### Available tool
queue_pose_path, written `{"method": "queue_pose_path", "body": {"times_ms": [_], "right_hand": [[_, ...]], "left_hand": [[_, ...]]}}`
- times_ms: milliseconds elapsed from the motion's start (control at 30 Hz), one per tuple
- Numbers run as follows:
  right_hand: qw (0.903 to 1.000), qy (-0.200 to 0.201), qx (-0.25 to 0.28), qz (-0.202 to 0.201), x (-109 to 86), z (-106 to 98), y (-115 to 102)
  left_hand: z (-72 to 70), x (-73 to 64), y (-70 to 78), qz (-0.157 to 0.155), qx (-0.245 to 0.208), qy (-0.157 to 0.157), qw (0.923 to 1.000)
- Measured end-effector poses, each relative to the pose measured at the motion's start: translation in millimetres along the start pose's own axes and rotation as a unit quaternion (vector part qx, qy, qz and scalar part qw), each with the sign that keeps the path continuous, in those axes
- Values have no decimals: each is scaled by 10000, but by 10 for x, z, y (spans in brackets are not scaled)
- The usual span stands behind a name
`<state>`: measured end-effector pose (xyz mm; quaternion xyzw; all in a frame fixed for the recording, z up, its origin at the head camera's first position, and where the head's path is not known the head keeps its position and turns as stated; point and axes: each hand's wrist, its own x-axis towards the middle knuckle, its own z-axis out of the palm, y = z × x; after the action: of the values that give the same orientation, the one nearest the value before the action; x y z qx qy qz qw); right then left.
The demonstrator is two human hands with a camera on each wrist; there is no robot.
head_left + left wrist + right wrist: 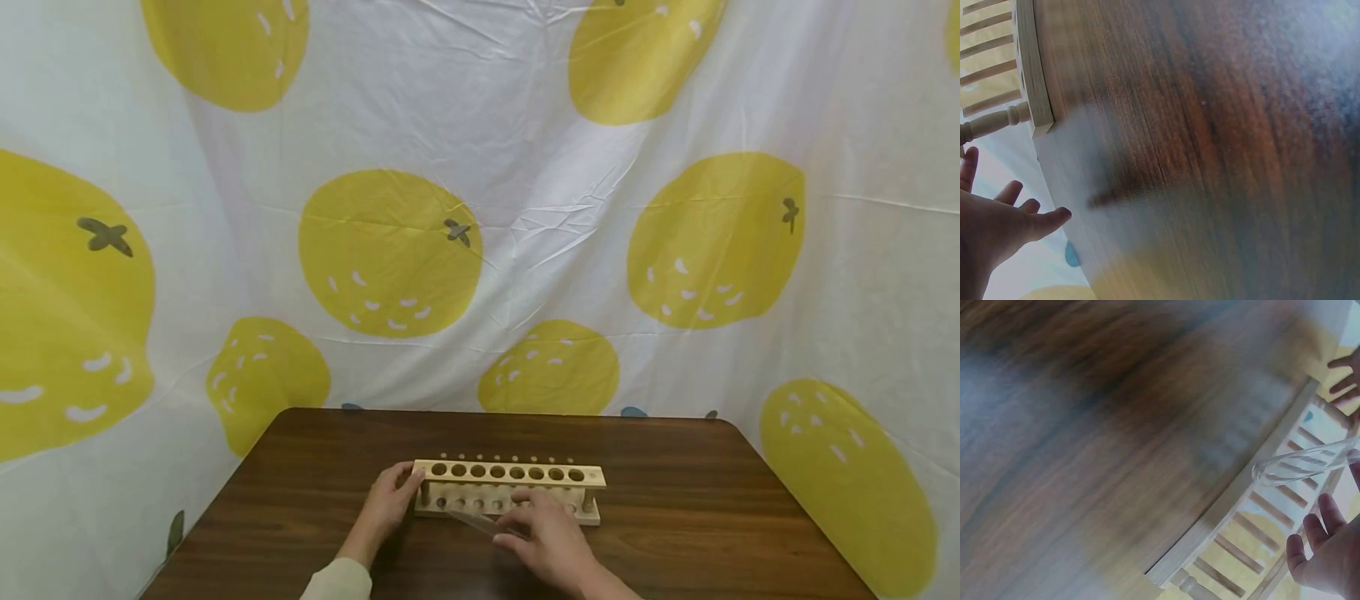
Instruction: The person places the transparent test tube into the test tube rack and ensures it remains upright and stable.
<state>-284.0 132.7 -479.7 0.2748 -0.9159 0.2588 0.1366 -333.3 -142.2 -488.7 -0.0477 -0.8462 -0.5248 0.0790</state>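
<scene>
A pale wooden test tube rack (pixel 510 482) stands on the table, with a row of several round holes along its top board and pegs behind. My left hand (pixel 388 500) is at the rack's left end, its thumb against the end and its other fingers spread, as the left wrist view also shows. In front of the rack, my right hand (pixel 553 537) pinches a clear glass test tube (pixel 1304 464) between thumb and forefinger, the other fingers held loosely out. The tube lies tilted, its rounded end pointing left toward the rack's lower front; its other end is hidden by the fingers.
The dark wood-grain table (pixel 712 500) extends on both sides of the rack and behind it. A white cloth (pixel 540 275) printed with large yellow fruit hangs round its back and sides.
</scene>
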Motion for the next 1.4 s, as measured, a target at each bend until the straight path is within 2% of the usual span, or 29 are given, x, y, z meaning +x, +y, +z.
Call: {"method": "queue_pose_path", "body": {"times_ms": [167,267,400,600,767,900,1100,1400], "right_hand": [[9975,364,591,151,47,-66,-3],[9921,466,1061,473,60,-115,-31],[9784,533,1801,860,80,-188,-102],[9555,953,2520,1199,147,-318,-202],[9405,1370,2690,1557,181,-471,-196],[9359,1738,2616,1598,200,-589,-127],[9175,2170,2829,1762,227,-744,5],[8976,2750,2791,2022,278,-909,221]], "left_hand": [[-11,5,13,-37,-45,-29,10000],[-16,11,7,-51,-73,-70,9999],[-13,17,-4,-26,-122,-86,9999],[-10,18,0,2,-145,-87,9999],[-6,18,3,-67,-120,-78,9999],[-2,16,4,-85,-142,-72,9998],[-7,12,11,-100,-178,-58,9998],[-9,16,19,-126,-245,-86,9996]]}}
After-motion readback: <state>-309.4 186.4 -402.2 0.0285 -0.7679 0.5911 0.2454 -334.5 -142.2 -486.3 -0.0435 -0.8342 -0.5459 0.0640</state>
